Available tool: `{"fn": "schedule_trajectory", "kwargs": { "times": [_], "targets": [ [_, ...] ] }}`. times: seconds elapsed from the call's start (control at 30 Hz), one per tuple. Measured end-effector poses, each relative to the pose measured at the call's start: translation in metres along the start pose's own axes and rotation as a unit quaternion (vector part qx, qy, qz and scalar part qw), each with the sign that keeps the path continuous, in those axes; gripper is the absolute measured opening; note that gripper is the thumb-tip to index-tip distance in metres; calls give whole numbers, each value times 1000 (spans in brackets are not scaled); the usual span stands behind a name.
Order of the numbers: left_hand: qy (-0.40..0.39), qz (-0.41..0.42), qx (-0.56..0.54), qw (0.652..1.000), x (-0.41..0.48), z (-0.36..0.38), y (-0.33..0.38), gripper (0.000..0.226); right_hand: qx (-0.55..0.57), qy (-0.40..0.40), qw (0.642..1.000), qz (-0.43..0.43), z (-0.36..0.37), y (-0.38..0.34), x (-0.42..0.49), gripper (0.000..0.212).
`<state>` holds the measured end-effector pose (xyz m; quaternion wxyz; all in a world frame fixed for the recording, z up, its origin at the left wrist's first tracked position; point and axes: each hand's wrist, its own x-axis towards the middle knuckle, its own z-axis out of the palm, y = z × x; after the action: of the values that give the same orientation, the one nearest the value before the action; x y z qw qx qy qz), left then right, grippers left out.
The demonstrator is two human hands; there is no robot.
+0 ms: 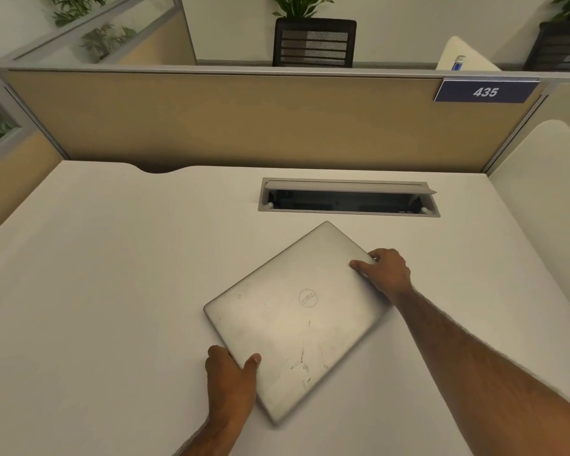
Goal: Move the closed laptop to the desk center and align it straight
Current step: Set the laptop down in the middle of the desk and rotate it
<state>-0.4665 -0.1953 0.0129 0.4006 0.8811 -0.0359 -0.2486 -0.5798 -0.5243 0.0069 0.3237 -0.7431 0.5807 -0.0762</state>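
Observation:
A closed silver laptop with a round logo and scratch marks on its lid lies on the white desk. It is turned diagonally, one corner pointing toward the cable slot. My left hand grips its near-left edge, thumb on the lid and fingers under the side. At the far-right corner my right hand holds the edge, thumb resting on top.
An open cable slot with a raised flap is set into the desk just behind the laptop. A tan partition with a blue sign reading 435 closes the back. A white side panel stands at the right.

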Motion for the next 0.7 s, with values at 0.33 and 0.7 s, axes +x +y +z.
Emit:
{"fn": "schedule_trajectory", "kwargs": {
  "times": [0.33,0.7],
  "targets": [
    [-24,-19,35,999,3,1,-2,40,-30,37,998,49,3,-9,-37,56],
    [-70,197,267,941,82,23,97,54,262,64,915,301,17,-4,-144,64]
  ]
}}
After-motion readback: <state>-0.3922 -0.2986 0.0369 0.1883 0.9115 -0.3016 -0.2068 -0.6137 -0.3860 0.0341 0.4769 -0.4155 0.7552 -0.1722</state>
